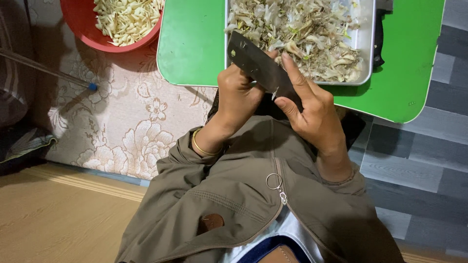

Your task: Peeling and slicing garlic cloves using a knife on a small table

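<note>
My right hand (312, 114) grips a dark, wide knife blade (253, 61), the index finger stretched along its back; the handle is hidden under the palm. My left hand (239, 95), with a gold bangle on the wrist, is curled just below the blade, pinching a small pale piece (275, 92) whose white tip shows at the cutting edge. Both hands hover over the near edge of a green table (190, 44). Just beyond them is a metal tray (366, 44) heaped with pale peels and trimmings.
A red bowl (80, 22) of peeled pale cloves sits top left on a floral mat (131, 126). A black-handled tool (378, 41) lies beside the tray's right edge. A thin rod with a blue tip (91, 86) lies left. Grey plank floor lies right.
</note>
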